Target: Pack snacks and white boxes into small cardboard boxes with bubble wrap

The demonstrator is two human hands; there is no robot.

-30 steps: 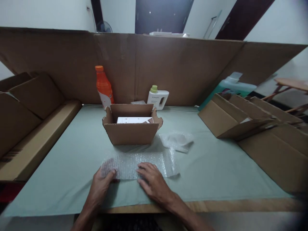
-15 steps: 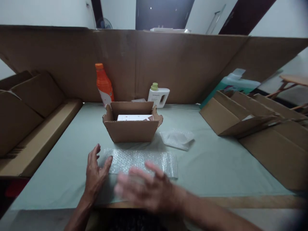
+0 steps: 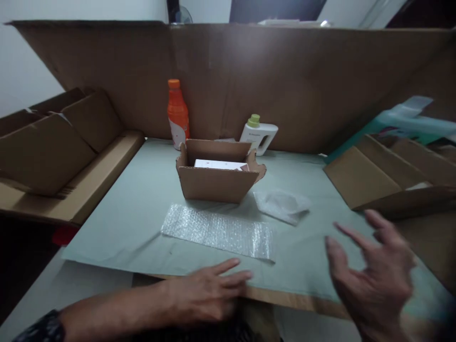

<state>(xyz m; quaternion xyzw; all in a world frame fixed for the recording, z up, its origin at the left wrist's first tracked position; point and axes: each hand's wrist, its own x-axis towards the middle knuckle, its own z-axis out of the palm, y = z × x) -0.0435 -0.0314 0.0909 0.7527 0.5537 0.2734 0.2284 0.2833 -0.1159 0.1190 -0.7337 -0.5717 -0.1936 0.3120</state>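
My left hand (image 3: 210, 292) is at the front edge of the table, its fingers stretched to the right and holding nothing. Just beyond it a long strip of bubble wrap (image 3: 218, 232) lies flat on the pale green cloth. My right hand (image 3: 374, 270), slightly blurred, hovers over the right side with its fingers apart. A smaller crumpled piece of bubble wrap (image 3: 282, 204) lies between the hands, farther back. Behind the strip stands an open cardboard box (image 3: 213, 184) with a white box (image 3: 221, 165) inside, its lower part hidden.
At the back stand an orange bottle (image 3: 177, 114) and a white jug with a green cap (image 3: 259, 135). Cardboard boxes line the left (image 3: 53, 152) and right (image 3: 366, 175) sides. A turquoise container (image 3: 388, 121) leans behind the right ones. A tall cardboard panel (image 3: 278, 85) closes off the rear.
My right hand has swung far to the right, away from the bubble wrap. My left hand has come down toward the table's front edge. The whole view has shifted.
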